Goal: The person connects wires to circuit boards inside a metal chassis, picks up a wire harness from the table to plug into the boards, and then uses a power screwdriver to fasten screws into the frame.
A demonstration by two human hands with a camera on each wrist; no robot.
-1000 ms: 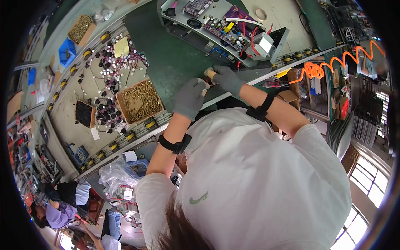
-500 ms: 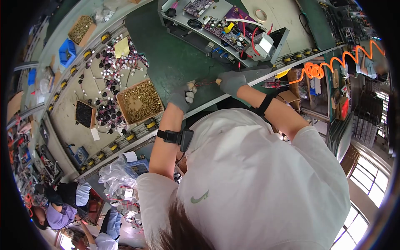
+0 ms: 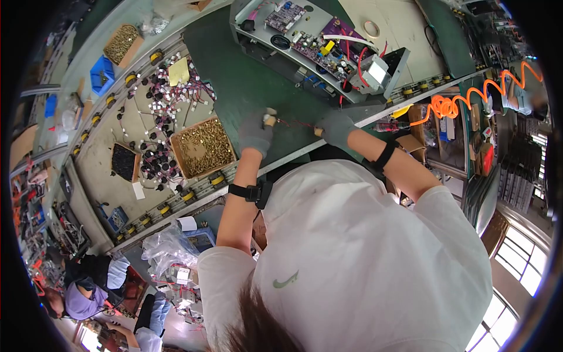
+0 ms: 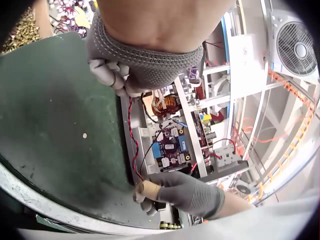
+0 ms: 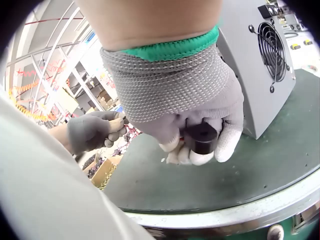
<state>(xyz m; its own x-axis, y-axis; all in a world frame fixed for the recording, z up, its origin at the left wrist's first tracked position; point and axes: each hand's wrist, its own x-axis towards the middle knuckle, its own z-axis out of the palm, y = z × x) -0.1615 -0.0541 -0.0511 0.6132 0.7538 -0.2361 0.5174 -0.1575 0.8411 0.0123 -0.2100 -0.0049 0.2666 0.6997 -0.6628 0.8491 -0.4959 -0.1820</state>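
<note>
Both hands have moved apart over the last second, and now a thin red and black twisted wire (image 4: 133, 135) runs across the gap between them. The left hand (image 3: 256, 134) has a grey glove on, and its fingers are bent in. It pinches one end of the wire with its fingertips. The right hand (image 3: 336, 128) wears a grey glove too. Its fingers are curled round a black round part (image 5: 201, 137), and the other end of the wire goes to that hand. The wire is over the green table (image 3: 252, 76), close to its front edge.

Past the right hand is a big grey metal case (image 3: 316, 20) with its inside parts showing. It has a black fan (image 5: 272, 50) on one side. Left of the left hand, a bit apart from it, is a brown box (image 3: 179, 157) full of little gold bits. Next to that box is a messy pile of black round bits with wires (image 3: 161, 161). A yellow paper (image 3: 179, 73) lies on more wires farther back.
</note>
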